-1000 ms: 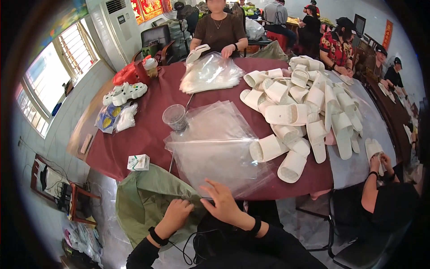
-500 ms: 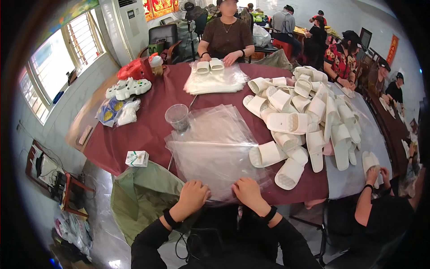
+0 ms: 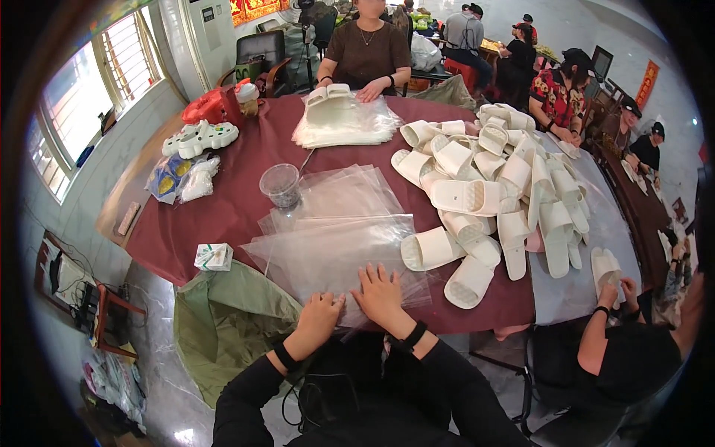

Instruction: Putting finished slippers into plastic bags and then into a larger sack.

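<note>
Clear plastic bags point(image 3: 298, 257) lie in a loose stack on the table's near side. My left hand point(image 3: 319, 320) rests on the stack's near edge, fingers slightly bent and holding nothing. Close beside it, my right hand point(image 3: 380, 292) lies flat on the same bags with its fingers spread. To the right is a large heap of white slide slippers point(image 3: 469, 197); the closest slipper point(image 3: 472, 281) lies near the bags. A clear round tub point(image 3: 280, 186), its contents dark and hard to make out, stands at the stack's far left.
Across the maroon-covered table point(image 3: 216, 167), a person holds a pair of slippers over another bag stack point(image 3: 346, 130). A small white box point(image 3: 214, 257) sits at the near left edge, above a green cloth point(image 3: 231, 328). White clogs point(image 3: 199, 139) lie farther back. Another person handles a slipper at right.
My right hand has moved inward and farther onto the bags, its fingers now spread out. The person opposite has tilted the slippers up. The whole view has shifted slightly.
</note>
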`<state>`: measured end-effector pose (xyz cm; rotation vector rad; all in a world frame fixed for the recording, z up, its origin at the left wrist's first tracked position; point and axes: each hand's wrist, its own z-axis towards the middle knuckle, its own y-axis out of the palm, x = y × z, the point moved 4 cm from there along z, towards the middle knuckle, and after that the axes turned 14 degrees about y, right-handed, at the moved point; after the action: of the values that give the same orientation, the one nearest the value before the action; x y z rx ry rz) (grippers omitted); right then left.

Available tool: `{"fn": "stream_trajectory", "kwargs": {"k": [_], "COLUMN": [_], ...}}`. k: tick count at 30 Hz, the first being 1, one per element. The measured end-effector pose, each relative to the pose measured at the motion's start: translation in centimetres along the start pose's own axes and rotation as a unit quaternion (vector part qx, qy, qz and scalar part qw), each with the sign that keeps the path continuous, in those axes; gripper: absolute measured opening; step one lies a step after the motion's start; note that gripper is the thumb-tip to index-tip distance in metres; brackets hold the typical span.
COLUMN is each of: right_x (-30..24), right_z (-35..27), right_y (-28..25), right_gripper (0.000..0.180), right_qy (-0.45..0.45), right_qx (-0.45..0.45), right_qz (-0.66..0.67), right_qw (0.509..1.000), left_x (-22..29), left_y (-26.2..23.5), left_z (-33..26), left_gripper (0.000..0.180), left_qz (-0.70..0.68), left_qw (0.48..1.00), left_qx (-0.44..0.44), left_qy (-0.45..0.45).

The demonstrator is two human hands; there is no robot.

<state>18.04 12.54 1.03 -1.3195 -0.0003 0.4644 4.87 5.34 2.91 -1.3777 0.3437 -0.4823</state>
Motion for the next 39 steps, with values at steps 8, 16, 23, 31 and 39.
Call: {"fn": "stream_trajectory", "kwargs": {"k": [8,16,23,31,39], "right_x": [-0.1,-3.3,-2.0,-0.4,1.5], "right_z": [4.9,4.3,4.5,8.0,8.6], "right_y": [-0.8,-1.0,2.1,-1.3,1.0], "right_gripper": [0.066,0.053,0.032,0.063,0.069], "right_qy": [0.036,-0.178,-0.130,0.020,0.019], "right_qx": [-0.016,-0.085,-0.247,-0.035,-0.126], "right_qz": [-0.057,-0.020,0.026,-0.049,-0.021], "right_qw": [0.998,0.980,0.960,0.998,0.992], "left_x": [-0.6,-1.3,-1.0,-0.9,2.5], "left_y": [-0.8,0.3,-0.1,0.7,-1.6], "left_z": [-0.5,-0.8,-0.1,-0.7,1.5], "left_gripper": [0.036,0.031,0.022,0.022,0.038], "left_qz": [-0.047,-0.136,-0.175,-0.166,-0.063], "left_qw": [0.990,0.972,0.968,0.981,0.983], "left_qx": [0.057,0.044,0.060,0.051,0.078], "left_qy": [0.119,0.184,0.167,0.086,0.156]}}
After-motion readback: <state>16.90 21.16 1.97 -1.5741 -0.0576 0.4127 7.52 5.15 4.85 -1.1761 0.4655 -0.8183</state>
